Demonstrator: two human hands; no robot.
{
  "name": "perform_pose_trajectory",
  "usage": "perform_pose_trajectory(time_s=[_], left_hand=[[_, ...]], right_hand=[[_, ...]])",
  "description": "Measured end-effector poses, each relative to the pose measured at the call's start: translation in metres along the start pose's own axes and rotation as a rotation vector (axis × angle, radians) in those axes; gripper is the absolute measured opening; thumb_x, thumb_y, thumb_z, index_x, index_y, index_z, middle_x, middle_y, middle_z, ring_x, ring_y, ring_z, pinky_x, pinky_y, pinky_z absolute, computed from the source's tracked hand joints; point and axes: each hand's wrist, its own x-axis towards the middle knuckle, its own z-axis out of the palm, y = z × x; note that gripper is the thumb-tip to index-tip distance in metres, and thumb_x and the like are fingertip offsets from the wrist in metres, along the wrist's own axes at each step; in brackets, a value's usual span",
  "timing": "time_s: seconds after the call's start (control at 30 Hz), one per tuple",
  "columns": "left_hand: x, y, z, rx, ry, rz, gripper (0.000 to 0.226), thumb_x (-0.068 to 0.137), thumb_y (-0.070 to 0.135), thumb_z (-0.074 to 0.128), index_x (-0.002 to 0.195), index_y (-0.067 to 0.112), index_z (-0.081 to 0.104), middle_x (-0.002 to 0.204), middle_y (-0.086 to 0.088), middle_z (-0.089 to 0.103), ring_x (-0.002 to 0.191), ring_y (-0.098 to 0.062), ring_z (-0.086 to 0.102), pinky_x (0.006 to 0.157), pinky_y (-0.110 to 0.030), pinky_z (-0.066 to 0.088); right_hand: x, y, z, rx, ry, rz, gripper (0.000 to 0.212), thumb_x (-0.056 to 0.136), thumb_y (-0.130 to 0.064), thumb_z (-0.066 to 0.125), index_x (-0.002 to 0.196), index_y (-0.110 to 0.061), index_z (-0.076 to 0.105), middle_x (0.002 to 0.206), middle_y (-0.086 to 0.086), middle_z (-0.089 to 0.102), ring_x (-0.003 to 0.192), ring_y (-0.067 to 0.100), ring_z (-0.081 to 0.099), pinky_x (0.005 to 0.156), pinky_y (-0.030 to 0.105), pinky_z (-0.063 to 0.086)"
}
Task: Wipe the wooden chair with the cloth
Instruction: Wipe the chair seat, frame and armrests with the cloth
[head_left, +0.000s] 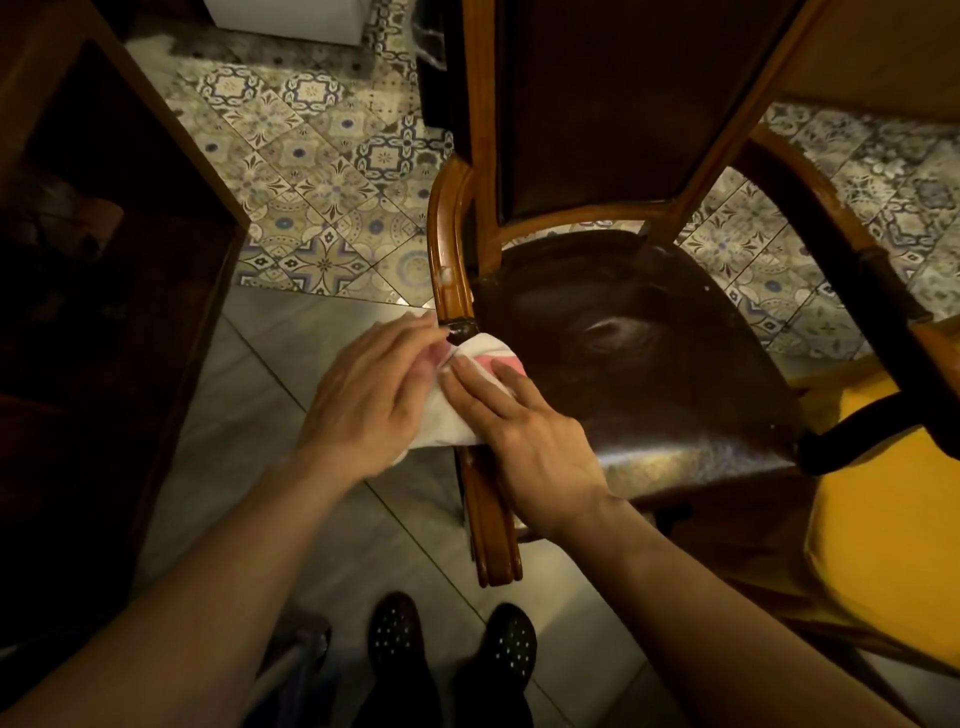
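Observation:
The wooden chair (649, 364) stands in front of me, with a dark shiny seat, a dark padded back and orange-brown wooden arms. A white cloth (457, 415) with a pink patch is draped over the near left armrest (493, 540). My left hand (363, 400) grips the cloth from the left side of the armrest. My right hand (524, 441) lies flat on the cloth, fingers together, pressing it onto the armrest. Most of the cloth is hidden under both hands.
A second chair with a yellow cushion (893, 519) stands close on the right. A dark wooden cabinet (130, 260) fills the left. Patterned tiles (322, 171) and plain grey floor (260, 415) lie between them. My dark dotted shoes (452, 644) are just below the armrest.

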Motion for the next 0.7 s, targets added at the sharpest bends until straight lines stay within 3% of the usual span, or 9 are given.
perform_pose_trajectory(time_s=[0.03, 0.1, 0.27, 0.5, 0.7], left_hand=[[0.008, 0.005, 0.003, 0.049, -0.062, 0.046, 0.051, 0.102, 0.039, 0.023, 0.148, 0.026, 0.042, 0.157, 0.005, 0.04, 0.145, -0.008, 0.029, 0.118, -0.035, 0.027], [0.018, 0.014, 0.013, 0.114, -0.227, 0.126, 0.057, 0.104, 0.044, 0.013, 0.157, 0.025, 0.026, 0.165, 0.006, 0.021, 0.152, -0.004, 0.008, 0.125, -0.035, 0.008], [0.018, 0.02, 0.025, 0.042, -0.257, 0.11, 0.055, 0.105, 0.041, 0.015, 0.158, 0.024, 0.021, 0.167, 0.01, 0.013, 0.151, 0.003, -0.001, 0.117, -0.015, -0.009], [0.021, 0.016, 0.02, 0.039, -0.273, 0.127, 0.053, 0.106, 0.037, 0.017, 0.157, 0.023, 0.023, 0.166, 0.008, 0.016, 0.152, 0.0, 0.003, 0.125, -0.036, 0.012], [0.02, 0.016, 0.022, 0.088, -0.282, 0.152, 0.056, 0.105, 0.038, 0.014, 0.158, 0.023, 0.016, 0.167, 0.008, 0.01, 0.151, 0.0, -0.003, 0.125, -0.031, 0.005]], right_hand=[[0.0, -0.001, 0.001, -0.011, 0.009, -0.002, 0.08, 0.099, -0.023, 0.057, 0.161, -0.033, 0.007, 0.169, -0.013, 0.004, 0.155, 0.026, 0.009, 0.092, 0.048, 0.057], [-0.003, -0.001, 0.004, -0.04, 0.019, -0.012, 0.073, 0.1, -0.022, 0.056, 0.161, -0.027, 0.016, 0.168, -0.006, 0.016, 0.155, 0.028, 0.012, 0.091, 0.047, 0.058], [-0.008, 0.004, 0.011, -0.067, 0.031, -0.017, 0.066, 0.102, -0.024, 0.054, 0.159, -0.025, 0.021, 0.166, -0.002, 0.024, 0.155, 0.027, 0.013, 0.095, 0.044, 0.056], [-0.016, 0.001, 0.011, -0.103, 0.013, -0.036, 0.067, 0.104, -0.022, 0.049, 0.161, -0.024, 0.013, 0.169, -0.002, 0.015, 0.155, 0.028, 0.011, 0.097, 0.045, 0.055], [-0.024, -0.002, 0.009, -0.102, -0.031, -0.043, 0.07, 0.103, -0.019, 0.049, 0.161, -0.024, 0.01, 0.171, -0.002, 0.003, 0.156, 0.029, 0.005, 0.098, 0.047, 0.055]])
